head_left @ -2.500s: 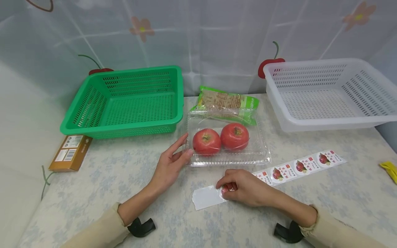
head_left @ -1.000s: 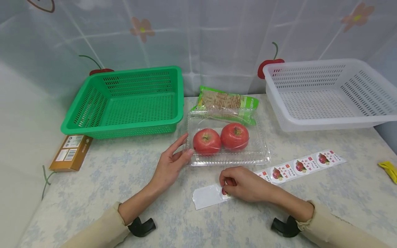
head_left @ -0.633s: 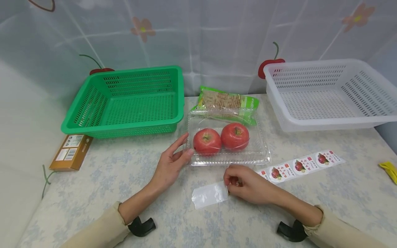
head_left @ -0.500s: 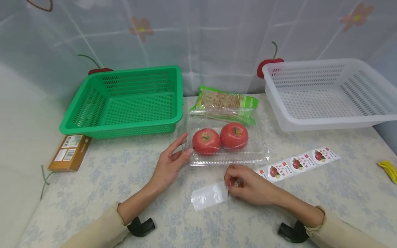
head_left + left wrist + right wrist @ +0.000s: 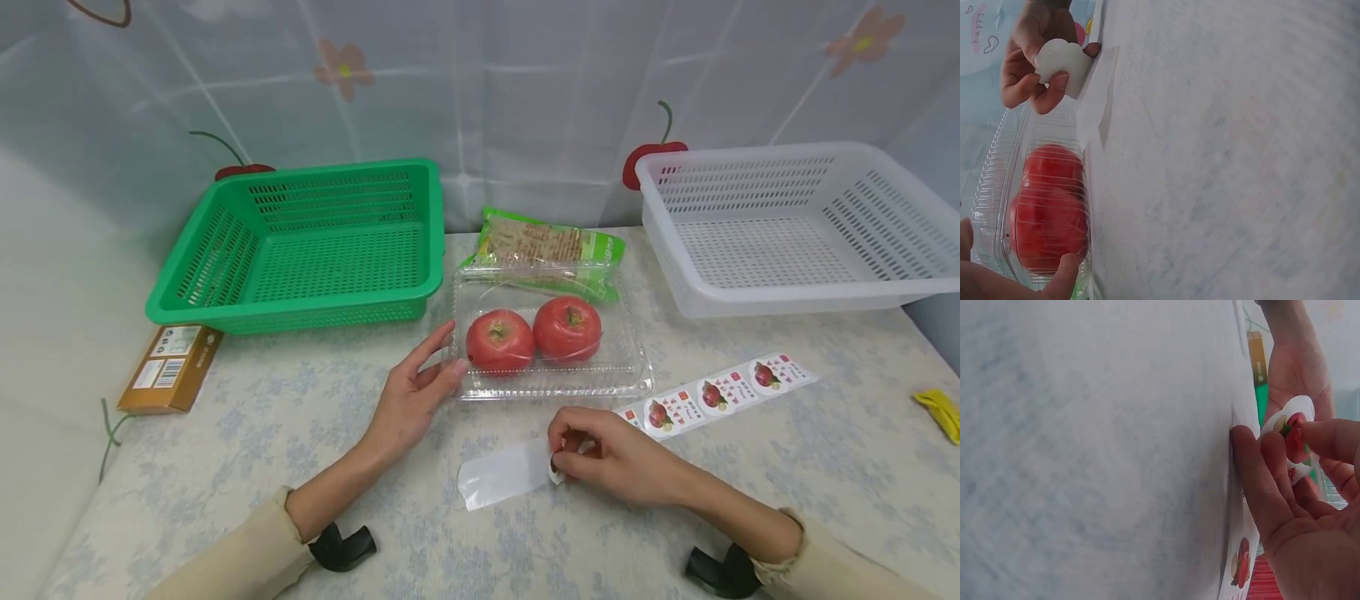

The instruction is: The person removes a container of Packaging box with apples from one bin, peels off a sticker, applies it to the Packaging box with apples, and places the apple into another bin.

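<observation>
My right hand (image 5: 618,458) pinches a round white sticker (image 5: 1296,434) printed with a red fruit between thumb and fingers. The left wrist view shows the sticker's blank back, curled up at the fingertips; whether it is fully off the strip is hard to tell. Bare backing paper (image 5: 502,475) lies left of that hand, and the strip of stickers (image 5: 720,396) extends to its right. My left hand (image 5: 405,408), fingers extended, touches the left edge of a clear plastic box (image 5: 555,387). Two red apples (image 5: 500,342) sit inside the box, side by side.
Behind the box lies a green-edged food packet (image 5: 536,242), partly under its lid. A green basket (image 5: 337,312) stands back left, a white basket (image 5: 817,296) back right. An orange-brown carton (image 5: 171,371) lies at left, a yellow wrapper (image 5: 939,415) at far right.
The right hand has moved slightly right, and the sticker it pinches has lifted and curled off the backing. The strip's far end has shifted a little left. The left hand has stayed on the box.
</observation>
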The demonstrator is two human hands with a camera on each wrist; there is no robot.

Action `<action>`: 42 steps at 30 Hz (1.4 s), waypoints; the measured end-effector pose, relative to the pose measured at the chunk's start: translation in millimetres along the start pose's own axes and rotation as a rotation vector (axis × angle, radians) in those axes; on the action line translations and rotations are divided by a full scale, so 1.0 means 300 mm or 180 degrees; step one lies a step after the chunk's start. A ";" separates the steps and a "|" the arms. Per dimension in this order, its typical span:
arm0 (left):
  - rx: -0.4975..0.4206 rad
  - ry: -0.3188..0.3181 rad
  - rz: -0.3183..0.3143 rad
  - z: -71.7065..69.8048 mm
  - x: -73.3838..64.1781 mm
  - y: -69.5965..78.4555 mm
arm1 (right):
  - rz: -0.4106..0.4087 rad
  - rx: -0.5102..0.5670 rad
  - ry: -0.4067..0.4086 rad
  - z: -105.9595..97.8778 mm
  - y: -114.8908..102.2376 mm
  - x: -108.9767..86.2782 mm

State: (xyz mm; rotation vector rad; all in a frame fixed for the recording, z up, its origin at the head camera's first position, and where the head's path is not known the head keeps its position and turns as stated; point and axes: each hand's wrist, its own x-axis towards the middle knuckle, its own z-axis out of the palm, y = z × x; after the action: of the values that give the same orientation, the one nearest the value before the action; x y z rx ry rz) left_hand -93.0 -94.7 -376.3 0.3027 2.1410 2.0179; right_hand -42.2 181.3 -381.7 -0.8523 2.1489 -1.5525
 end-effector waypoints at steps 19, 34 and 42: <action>0.0018 0.0000 -0.0034 -0.001 -0.001 0.002 | 0.0112 -0.0281 0.0414 -0.043 -0.094 -0.033; 0.0000 -0.0010 -0.0033 -0.002 0.000 0.004 | 0.0007 -0.0276 0.1048 -0.120 -0.161 -0.010; -0.0034 -0.0015 0.0006 -0.002 0.001 0.002 | 0.0381 -0.0131 0.1641 -0.193 -0.195 0.097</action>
State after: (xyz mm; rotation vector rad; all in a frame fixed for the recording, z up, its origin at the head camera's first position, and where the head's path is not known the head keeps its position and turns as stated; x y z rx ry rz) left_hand -93.5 -95.2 -375.5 0.3078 2.1271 2.0269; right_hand -83.5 191.7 -305.5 -0.3434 2.5287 -1.8182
